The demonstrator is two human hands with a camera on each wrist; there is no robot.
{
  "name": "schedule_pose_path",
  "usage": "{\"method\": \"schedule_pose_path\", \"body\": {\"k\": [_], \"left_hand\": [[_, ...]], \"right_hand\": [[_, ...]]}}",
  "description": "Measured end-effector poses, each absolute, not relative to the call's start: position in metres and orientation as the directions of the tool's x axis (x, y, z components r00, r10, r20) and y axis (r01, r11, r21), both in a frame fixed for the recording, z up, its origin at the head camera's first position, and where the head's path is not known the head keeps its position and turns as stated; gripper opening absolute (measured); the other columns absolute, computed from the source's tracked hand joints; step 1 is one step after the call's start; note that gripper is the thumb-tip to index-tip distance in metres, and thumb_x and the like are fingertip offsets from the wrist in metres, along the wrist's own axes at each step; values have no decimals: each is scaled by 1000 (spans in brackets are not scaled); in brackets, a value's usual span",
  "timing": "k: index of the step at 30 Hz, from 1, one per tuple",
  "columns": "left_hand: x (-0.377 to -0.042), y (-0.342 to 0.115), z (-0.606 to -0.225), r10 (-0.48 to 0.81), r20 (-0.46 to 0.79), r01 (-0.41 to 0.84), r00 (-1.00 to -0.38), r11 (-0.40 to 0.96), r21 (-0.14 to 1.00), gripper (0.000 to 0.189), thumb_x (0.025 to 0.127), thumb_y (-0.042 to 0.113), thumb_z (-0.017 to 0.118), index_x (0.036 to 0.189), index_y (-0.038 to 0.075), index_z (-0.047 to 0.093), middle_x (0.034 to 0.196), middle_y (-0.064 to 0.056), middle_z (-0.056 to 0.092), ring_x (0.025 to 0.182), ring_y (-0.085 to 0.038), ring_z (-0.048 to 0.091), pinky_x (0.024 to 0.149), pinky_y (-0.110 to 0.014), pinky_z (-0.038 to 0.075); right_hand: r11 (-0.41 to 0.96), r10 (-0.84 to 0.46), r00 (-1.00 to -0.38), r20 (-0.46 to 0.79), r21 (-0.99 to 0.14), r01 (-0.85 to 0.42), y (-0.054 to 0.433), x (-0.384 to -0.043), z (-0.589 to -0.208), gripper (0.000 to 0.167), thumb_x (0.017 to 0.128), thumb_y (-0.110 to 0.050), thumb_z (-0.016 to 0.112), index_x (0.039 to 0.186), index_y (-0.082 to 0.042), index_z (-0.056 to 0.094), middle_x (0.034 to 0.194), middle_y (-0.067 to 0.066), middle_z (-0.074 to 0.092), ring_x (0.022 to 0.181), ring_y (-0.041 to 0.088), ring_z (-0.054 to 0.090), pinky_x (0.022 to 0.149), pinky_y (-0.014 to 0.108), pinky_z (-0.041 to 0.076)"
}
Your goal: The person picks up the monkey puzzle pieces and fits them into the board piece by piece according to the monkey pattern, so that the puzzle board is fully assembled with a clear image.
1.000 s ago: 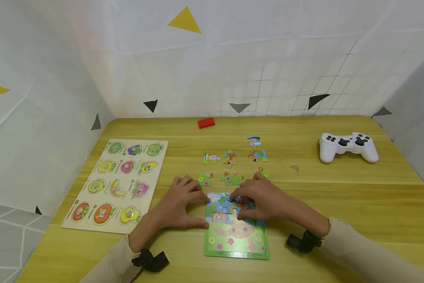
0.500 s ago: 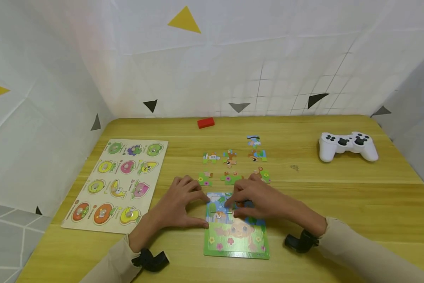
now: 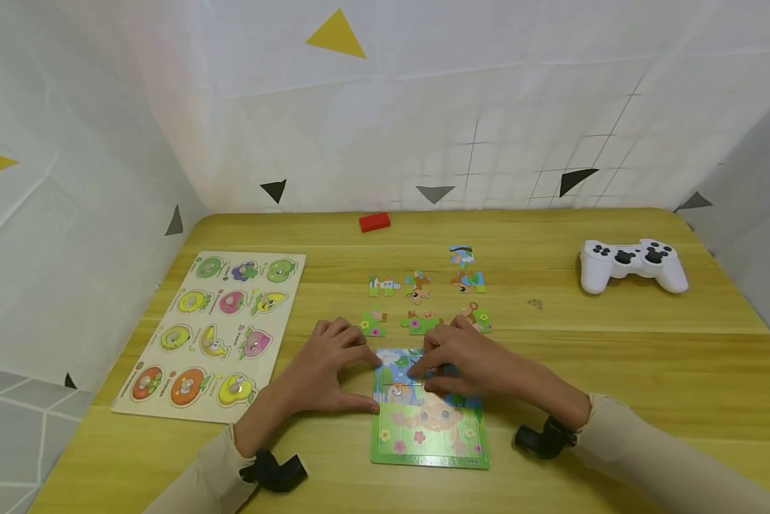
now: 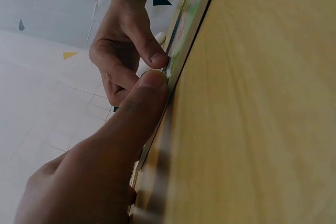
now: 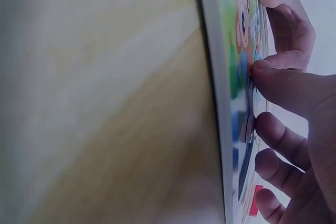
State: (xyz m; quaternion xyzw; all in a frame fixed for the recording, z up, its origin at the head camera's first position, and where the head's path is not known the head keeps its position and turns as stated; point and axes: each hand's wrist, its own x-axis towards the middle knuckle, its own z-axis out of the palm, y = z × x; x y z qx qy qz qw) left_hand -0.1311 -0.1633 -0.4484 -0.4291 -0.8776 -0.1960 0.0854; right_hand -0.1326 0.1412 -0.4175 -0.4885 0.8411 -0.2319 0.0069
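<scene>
A green-edged jigsaw board [image 3: 423, 460] with a picture of an animal and flowers lies flat before me. Thumb and index of my left hand [image 3: 330, 375] touch the board's left edge, spread apart; the left wrist view shows the thumb [image 4: 149, 82] against the rim. My right hand [image 3: 475, 360] is over the board's upper half, pinching a jigsaw piece [image 5: 249, 121] between thumb and fingers. That piece sits slightly raised from the board in the right wrist view, and the hand covers most of it from above. Blue jigsaw pieces [image 3: 394, 375] lie in the board's upper left.
Several loose jigsaw pieces [image 3: 422, 325] lie just beyond the board. To the left is a wooden fruit puzzle board [image 3: 227, 350]. A red block [image 3: 375, 223] sits near the back edge, and a white game controller [image 3: 629, 265] is at the right.
My right hand has shifted slightly left across the board, uncovering a loose piece behind it, and then stayed nearly still. The left hand has kept its place at the board's edge.
</scene>
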Motion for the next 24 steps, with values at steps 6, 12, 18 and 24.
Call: {"method": "schedule_pose_path", "body": {"k": [6, 12, 18, 24], "left_hand": [[-131, -163, -447, 719, 313, 784, -620, 558, 273, 57, 74, 80, 70, 109, 35, 72, 110, 11, 59, 109, -12, 47, 95, -42, 34], [-131, -163, -447, 720, 314, 785, -619, 558, 269, 57, 74, 81, 69, 109, 35, 72, 109, 12, 59, 109, -12, 47, 94, -41, 34], [-130, -163, -447, 720, 319, 787, -617, 556, 268, 57, 74, 80, 71, 109, 35, 72, 109, 12, 59, 109, -12, 47, 94, -41, 34], [-129, -162, -447, 719, 315, 785, -619, 556, 274, 56, 74, 79, 71, 109, 35, 72, 110, 12, 59, 109, -12, 47, 94, -41, 34]], "right_hand": [[425, -817, -534, 217, -399, -812, 141, -133, -420, 22, 88, -33, 80, 110, -33, 79, 78, -14, 56, 73, -2, 39, 78, 32, 21], [437, -807, -547, 223, -398, -807, 138, -131, -420, 20, 88, -32, 80, 108, -33, 80, 78, -16, 55, 75, -3, 38, 78, 32, 22], [449, -800, -563, 206, -415, -791, 138, -130, -418, 20, 87, -32, 81, 108, -32, 80, 79, -19, 53, 75, -1, 40, 79, 32, 23], [443, -804, -559, 205, -422, -791, 138, -130, -418, 21, 88, -34, 80, 108, -32, 80, 79, -19, 53, 75, -1, 40, 78, 32, 22]]}}
